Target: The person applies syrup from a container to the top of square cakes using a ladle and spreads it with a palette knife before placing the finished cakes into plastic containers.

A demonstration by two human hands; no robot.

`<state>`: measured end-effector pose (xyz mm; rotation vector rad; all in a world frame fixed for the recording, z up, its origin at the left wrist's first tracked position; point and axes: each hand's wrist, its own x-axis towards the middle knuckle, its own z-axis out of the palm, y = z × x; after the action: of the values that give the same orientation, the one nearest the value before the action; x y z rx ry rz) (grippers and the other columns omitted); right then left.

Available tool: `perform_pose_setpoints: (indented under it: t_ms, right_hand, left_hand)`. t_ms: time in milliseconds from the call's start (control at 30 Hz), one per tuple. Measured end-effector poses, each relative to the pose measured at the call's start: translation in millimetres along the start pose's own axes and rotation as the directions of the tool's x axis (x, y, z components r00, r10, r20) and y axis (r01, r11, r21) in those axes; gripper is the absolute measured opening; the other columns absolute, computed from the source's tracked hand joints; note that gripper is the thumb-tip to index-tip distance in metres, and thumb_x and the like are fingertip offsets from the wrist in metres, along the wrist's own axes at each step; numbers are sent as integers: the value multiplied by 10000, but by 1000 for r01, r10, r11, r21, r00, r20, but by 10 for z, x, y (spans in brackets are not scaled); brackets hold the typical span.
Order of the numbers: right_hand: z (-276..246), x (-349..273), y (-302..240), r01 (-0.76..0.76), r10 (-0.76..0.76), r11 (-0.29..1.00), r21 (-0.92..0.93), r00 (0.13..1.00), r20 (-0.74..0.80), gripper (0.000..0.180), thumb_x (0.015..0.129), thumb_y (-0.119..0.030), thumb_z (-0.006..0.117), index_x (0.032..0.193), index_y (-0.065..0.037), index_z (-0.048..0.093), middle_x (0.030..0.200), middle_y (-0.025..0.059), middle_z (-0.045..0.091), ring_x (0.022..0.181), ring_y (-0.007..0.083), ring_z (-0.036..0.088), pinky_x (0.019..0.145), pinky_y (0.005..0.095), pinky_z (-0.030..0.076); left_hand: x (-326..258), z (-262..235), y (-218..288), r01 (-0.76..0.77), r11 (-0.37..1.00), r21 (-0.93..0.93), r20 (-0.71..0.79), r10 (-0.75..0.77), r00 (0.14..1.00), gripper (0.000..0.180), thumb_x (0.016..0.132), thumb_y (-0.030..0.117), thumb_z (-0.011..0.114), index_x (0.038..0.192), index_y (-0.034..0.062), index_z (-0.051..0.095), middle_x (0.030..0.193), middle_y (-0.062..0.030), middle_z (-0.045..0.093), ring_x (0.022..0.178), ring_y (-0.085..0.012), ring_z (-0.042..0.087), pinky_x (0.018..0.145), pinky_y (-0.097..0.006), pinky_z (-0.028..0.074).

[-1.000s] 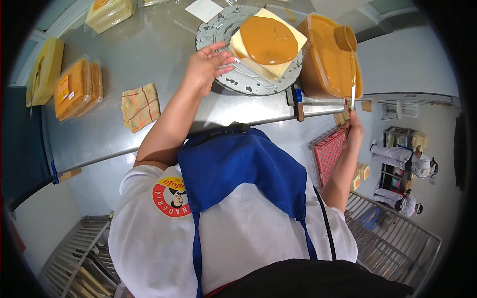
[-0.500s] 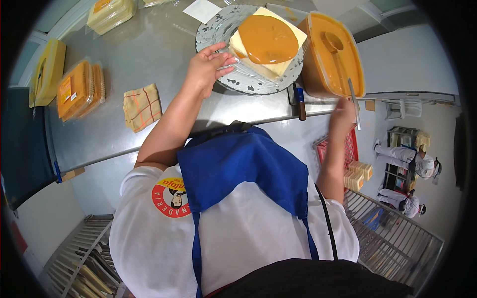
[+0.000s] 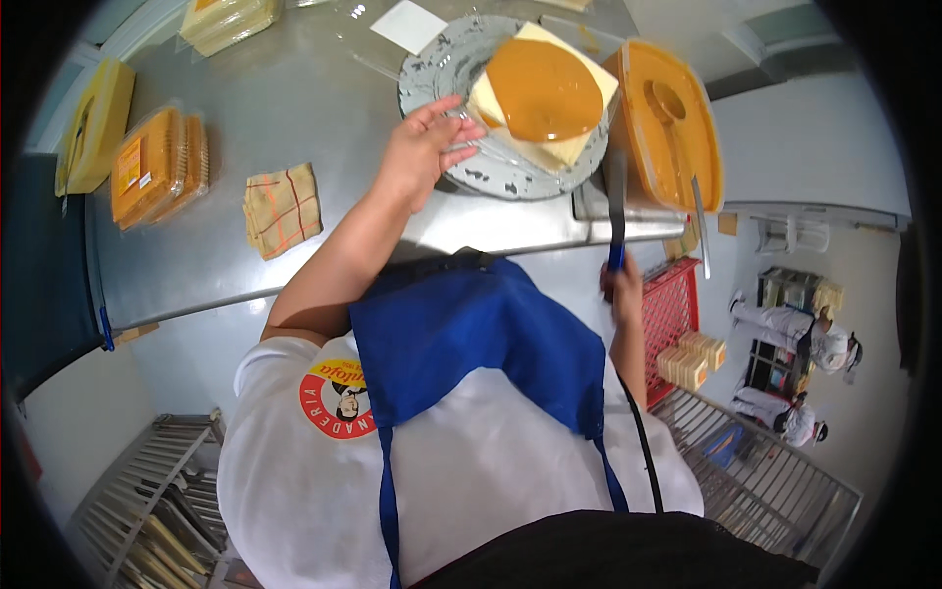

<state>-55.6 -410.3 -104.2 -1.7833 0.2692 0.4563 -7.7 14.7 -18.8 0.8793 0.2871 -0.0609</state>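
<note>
A square pale cake [image 3: 603,86] with a glossy caramel-coloured spread [image 3: 546,90] on top sits on a clear plastic base [image 3: 505,145], which lies on a round, speckled grey stand [image 3: 429,79]. At the left edge of the plastic is my left hand [image 3: 424,147], its fingers apart and seeming to touch it. My right hand [image 3: 623,287] is closed round the handle of a spatula [image 3: 617,196], its narrow blade upright in the view between stand and tub. The tub [image 3: 636,147] holds more caramel-coloured filling, with a ladle [image 3: 669,102] in it.
On the metal table [image 3: 324,108] lie a folded checked cloth [image 3: 282,209] and a white square card [image 3: 408,26]. Orange packaged goods [image 3: 157,169] and a yellow container [image 3: 96,128] stand at left. Beyond the table's right end are a red crate [image 3: 672,299], a metal rack [image 3: 756,461] and two people.
My right hand has left the ladle's handle end beside the tub and picked up the spatula from the table edge. My left hand stays by the plastic base.
</note>
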Motion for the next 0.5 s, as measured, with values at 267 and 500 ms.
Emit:
perform_pose_setpoints:
  t_ms: [267,500]
  right_hand:
    - [628,-143,-1141,454,-599,681,-574,797,-80,393,837,-117,615,1218,-50,548,894,59,638,728,98,569,674,263,450]
    - [1142,134,-2282,281,-878,54,-958,471,88,287,730,-404,691,1002,-310,692,590,0,524,468,177,527,440,302,420]
  left_hand:
    - [-21,-13,-17,22,1000,-15,15,-22,1000,367,896,81,502,1242,-3,414,1001,-105,581,979,-207,590,827,-319,502]
    - [-28,-40,-56,13,998,-67,72,-9,997,382,896,86,494,1255,-5,399,1004,-109,571,1036,-238,570,878,-333,472]
